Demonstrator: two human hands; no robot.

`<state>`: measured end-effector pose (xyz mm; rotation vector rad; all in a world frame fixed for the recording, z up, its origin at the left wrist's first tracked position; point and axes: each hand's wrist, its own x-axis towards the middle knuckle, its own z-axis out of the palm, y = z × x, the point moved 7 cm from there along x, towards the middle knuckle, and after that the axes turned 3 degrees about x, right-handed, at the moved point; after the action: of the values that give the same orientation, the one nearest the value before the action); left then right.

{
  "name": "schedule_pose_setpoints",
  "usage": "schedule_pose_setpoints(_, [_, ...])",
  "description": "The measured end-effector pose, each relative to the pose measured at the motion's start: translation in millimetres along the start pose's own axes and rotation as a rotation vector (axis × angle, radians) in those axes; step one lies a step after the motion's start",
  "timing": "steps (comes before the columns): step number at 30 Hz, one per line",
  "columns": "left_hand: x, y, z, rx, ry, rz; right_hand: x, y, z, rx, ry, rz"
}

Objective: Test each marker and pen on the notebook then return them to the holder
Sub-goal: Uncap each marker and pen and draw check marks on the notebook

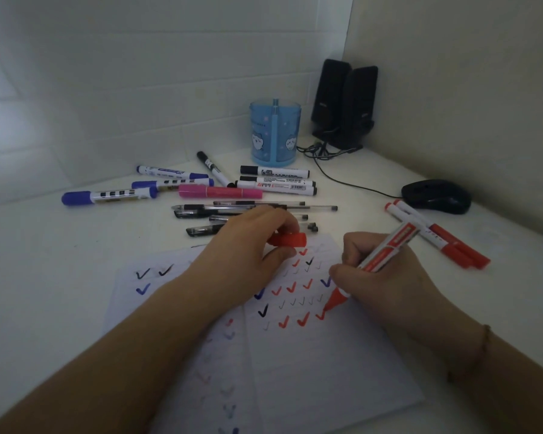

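A person sits at a white desk (pixel 60 277) in a dim corner, with an open notebook (pixel 311 364) near them, its pages covered in rows of red, blue and black tick marks. Their right hand (pixel 386 277) is closed around an uncapped red marker (pixel 386 250), held slanted with its tip touching the right-hand page beside a red tick. Their left hand (pixel 248 249) rests on the notebook's far edge, fingers pinched on the marker's red cap (pixel 290 239).

Just beyond the left hand lies a cluster of clear black pens (pixel 248 211). Farther back are a pink marker (pixel 220 192), several blue markers (pixel 107 197) to the left and black-capped markers (pixel 276 183) in the middle. Two more red markers (pixel 442 239) lie to the right, near a black mouse (pixel 436 197).

A blue holder (pixel 275 136) stands at the far side, with one blue pen in it, beside two black speakers (pixel 345 101).
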<state>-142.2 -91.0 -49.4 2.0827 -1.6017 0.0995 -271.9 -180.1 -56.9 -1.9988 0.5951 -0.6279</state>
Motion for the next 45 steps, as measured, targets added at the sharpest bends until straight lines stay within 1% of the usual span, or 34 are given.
schedule_pose_setpoints(2, [-1, 1, -1, -0.008, 0.003, 0.006, 1, 0, -3, 0.088, 0.020, 0.007])
schedule_pose_setpoints(5, [-1, 4, -3, -0.028, -0.008, 0.004, 2, -3, -13, 0.408, 0.065, 0.024])
schedule_pose_setpoints(6, [-1, 4, -3, -0.028, -0.013, -0.004, 3, -4, -17, 0.468, 0.070, 0.025])
schedule_pose_setpoints(9, [-1, 5, -5, -0.029, -0.002, -0.025, 6, -5, -22, 0.564, 0.055, -0.001])
schedule_pose_setpoints(12, [-1, 5, -9, -0.067, 0.031, -0.025, 8, 1, -23, 0.648, 0.052, 0.020])
schedule_pose_setpoints(16, [-2, 10, -9, -0.069, 0.026, 0.011, 9, 4, -22, 0.629, 0.056, 0.032])
schedule_pose_setpoints(24, [-6, 24, -12, -0.120, 0.080, 0.148, 7, -1, -13, 0.584, -0.080, -0.021])
schedule_pose_setpoints(26, [-7, 25, -13, -0.168, 0.097, 0.137, 7, -2, -12, 0.584, -0.090, -0.037])
schedule_pose_setpoints(31, [-8, 19, -20, -0.363, 0.149, 0.029, 4, -8, -12, 0.570, -0.075, -0.096])
schedule_pose_setpoints(35, [-7, 19, -22, -0.426, 0.139, -0.016, 1, -11, -8, 0.595, -0.085, -0.114])
schedule_pose_setpoints(41, [-6, 18, -20, -0.461, 0.109, -0.027, 1, -14, -9, 0.488, -0.084, -0.131])
schedule_pose_setpoints(45, [-6, 26, -20, -0.495, 0.136, 0.023, 1, -26, -11, 0.449, -0.038, -0.219])
